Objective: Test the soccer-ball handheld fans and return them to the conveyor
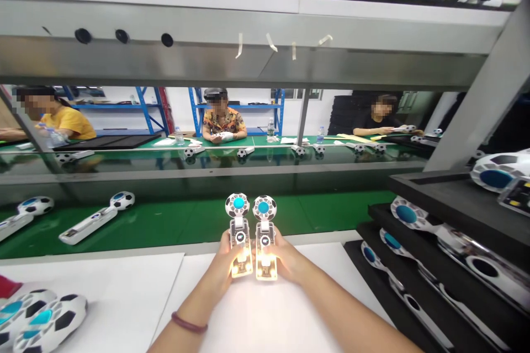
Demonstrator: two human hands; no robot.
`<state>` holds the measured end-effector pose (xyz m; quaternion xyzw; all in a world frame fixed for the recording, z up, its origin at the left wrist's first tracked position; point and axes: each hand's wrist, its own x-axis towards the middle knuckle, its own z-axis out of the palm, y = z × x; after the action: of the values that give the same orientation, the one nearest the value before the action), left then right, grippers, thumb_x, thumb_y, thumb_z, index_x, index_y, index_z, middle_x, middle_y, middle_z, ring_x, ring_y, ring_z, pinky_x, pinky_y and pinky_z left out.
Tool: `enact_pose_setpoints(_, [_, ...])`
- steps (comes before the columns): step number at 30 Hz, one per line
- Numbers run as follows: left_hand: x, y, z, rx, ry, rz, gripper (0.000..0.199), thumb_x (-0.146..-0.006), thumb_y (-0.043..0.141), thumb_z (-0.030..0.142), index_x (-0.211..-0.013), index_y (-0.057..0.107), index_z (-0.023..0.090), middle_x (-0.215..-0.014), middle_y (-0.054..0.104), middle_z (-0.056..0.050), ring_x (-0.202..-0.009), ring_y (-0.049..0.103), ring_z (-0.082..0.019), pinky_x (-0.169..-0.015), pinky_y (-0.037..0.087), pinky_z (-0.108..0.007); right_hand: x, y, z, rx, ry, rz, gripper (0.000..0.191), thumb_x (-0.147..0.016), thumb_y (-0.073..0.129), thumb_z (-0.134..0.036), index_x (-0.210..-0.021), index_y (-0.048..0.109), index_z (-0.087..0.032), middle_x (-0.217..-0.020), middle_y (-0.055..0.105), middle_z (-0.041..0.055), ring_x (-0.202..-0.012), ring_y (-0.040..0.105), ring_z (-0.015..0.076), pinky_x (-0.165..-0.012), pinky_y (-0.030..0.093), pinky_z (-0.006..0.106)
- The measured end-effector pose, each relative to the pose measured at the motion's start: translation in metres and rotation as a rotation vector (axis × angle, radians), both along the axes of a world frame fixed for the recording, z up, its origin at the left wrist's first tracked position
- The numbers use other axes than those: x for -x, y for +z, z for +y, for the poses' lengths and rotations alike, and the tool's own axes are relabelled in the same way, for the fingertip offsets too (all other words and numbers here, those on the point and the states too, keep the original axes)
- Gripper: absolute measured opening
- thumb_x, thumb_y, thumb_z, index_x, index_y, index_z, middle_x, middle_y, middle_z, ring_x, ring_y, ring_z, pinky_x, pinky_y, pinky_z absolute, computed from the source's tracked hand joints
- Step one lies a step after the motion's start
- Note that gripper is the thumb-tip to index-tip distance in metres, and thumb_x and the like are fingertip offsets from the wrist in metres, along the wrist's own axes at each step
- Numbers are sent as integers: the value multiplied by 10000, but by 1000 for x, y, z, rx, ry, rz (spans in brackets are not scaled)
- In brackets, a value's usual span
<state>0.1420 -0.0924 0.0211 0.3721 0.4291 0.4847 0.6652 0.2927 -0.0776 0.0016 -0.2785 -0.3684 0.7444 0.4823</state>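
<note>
Nearest to the camera, at the bottom of the frame, are the left forearm, with a bracelet, and the right forearm. They reach to the centre, where the left hand grips the left device and the right hand grips the right device. Both hands are closed around the bodies, with the thumbs over the front. The devices stand side by side above the white table, their lower parts lit (the glow is quite strong).

In my judgement, the first danger is a knock: the two round heads are just beside each other, so a small turn of one wrist could make them hit. The neck under each head looks narrow, and a side push might strain it. Also, the thumbs and the glare hide part of the front, therefore a weak lamp there could be missed. If one grip becomes loose, that device would probably fall to the table.

At the right of the frame, the loaded trays stand near the right forearm; a wide elbow movement could push them. The white pieces at lower left are rounded, so a touch may roll them.
</note>
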Motion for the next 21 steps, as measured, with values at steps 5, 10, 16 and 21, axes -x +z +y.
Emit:
enact_pose_setpoints(5, [2,-2,0,-3,-12,-17,448,-716,632,269,-1080,372,259,-972,593,-63,-848,624,-252,-694,503,-371,1,1,0,-13,4,2,692,-539,692,-123,-1132,351,-225,-908,591,21,-852,604,229,-774,444,396])
enact_pose_setpoints(10, [2,-4,1,-12,-11,-52,472,-705,640,272,-1096,377,261,-940,601,-56,-849,623,-250,-696,497,-365,2,1,-1,5,-23,-28,701,-518,714,-156,-1121,363,-220,-876,587,19,-836,601,233,-740,447,379])
enact_pose_setpoints(16, [3,-5,3,5,-20,-87,505,-670,675,296,-1080,383,262,-906,609,-39,-754,630,-226,-655,486,-345,1,0,0,-7,7,-1,706,-515,722,-176,-1116,354,-221,-841,597,12,-799,600,214,-749,444,373])
enact_pose_setpoints(21, [5,-10,5,-48,-51,-103,499,-701,648,276,-1097,349,227,-859,606,-45,-694,614,-200,-649,479,-343,1,-5,3,6,11,13,737,-510,697,-151,-1139,320,-218,-811,615,14,-723,604,202,-714,450,374])
